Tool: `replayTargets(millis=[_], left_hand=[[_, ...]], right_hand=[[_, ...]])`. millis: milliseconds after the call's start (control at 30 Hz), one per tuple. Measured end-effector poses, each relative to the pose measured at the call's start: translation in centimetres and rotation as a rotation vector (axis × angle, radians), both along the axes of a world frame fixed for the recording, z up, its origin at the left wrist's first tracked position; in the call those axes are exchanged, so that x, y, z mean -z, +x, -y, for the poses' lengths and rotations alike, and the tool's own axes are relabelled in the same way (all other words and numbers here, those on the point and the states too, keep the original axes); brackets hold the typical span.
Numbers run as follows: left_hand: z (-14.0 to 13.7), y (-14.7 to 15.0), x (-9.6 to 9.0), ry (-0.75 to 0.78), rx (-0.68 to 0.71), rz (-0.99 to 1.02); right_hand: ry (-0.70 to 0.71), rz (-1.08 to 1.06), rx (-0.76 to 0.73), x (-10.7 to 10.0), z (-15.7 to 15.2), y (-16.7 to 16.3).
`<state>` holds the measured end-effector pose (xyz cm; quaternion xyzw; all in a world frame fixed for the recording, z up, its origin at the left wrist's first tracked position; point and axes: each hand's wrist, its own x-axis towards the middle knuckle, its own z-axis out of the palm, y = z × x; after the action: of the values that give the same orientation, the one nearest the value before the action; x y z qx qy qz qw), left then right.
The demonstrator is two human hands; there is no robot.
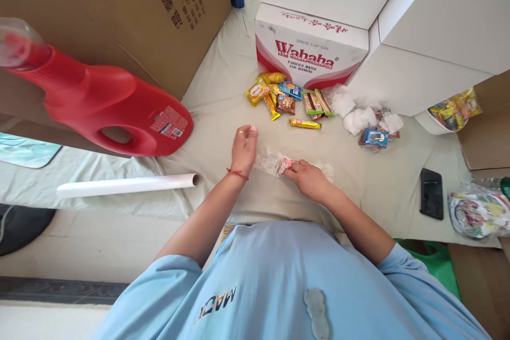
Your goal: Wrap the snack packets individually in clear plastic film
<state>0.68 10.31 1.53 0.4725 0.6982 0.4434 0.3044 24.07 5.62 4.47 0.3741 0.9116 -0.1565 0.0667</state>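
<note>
My right hand (309, 178) is closed on a small pink-and-white snack packet (285, 165) with its thumb and fingers, low over the cloth. Crumpled clear plastic film (266, 161) lies around the packet, and part of it shows beyond the hand. My left hand (244, 147) stands on edge beside the film's left end. Its thumb and forefinger are slightly apart, and I see nothing between them; the other fingers are mostly hidden. Ahead of my hands lies a pile of wrapped snacks (285, 102), with one yellow snack bar (305, 124) nearest.
A Wahaha carton (311, 53) stands behind the snacks. To the right are white plastic bundles (359, 120), a blue packet (374, 138), a bowl (423, 119) of snacks and a phone (431, 194). A red jug (95, 93) and a white roll (127, 185) occupy the left.
</note>
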Motion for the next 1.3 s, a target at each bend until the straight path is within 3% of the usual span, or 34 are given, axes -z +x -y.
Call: replayTargets(millis=[133, 233, 433, 633, 767, 933, 1033, 1100, 1167, 1233, 1300], left_hand=[[-0.6, 1.5, 0.2, -0.158, 0.331, -0.301], [0.4, 0.7, 0.6, -0.19, 0.507, -0.427], [3.6, -1.5, -0.7, -0.186, 0.514, -0.335], [5.2, 4.2, -2.0, -0.024, 0.535, -0.171], [5.4, 6.8, -1.1, 0.021, 0.637, -0.27], [6.8, 7.2, -0.1, 0.1, 0.727, -0.497], [7.8, 7.9, 0.1, 0.095, 0.768, -0.692], [8.4, 8.5, 0.1, 0.085, 0.797, -0.814], [8.8, 9.0, 0.1, 0.07, 0.825, -0.938], [9.0, 9.1, 0.2, 0.063, 0.844, -1.024], [9.0, 9.1, 0.3, 0.062, 0.839, -1.051]], right_hand=[[-0.028, -0.038, 0.04, -0.1, 0.1, 0.0], [-0.092, -0.135, 0.045, 0.1, -0.1, 0.7], [-0.189, -0.42, 0.024, 1.1, -0.8, 2.1], [-0.169, -0.423, -0.002, 1.6, -0.8, 1.7], [-0.16, -0.463, 0.004, 1.3, 0.5, 2.9], [-0.319, -0.539, 0.066, 0.4, 2.9, 6.8], [-0.411, -0.601, 0.294, 0.3, 3.2, 8.8], [-0.269, -0.604, 0.577, 0.8, 2.7, 9.4], [0.0, -0.509, 0.78, 1.5, 1.9, 9.3], [0.174, -0.357, 0.82, 2.4, 1.3, 8.8], [0.18, -0.255, 0.774, 3.1, 1.3, 8.3]])
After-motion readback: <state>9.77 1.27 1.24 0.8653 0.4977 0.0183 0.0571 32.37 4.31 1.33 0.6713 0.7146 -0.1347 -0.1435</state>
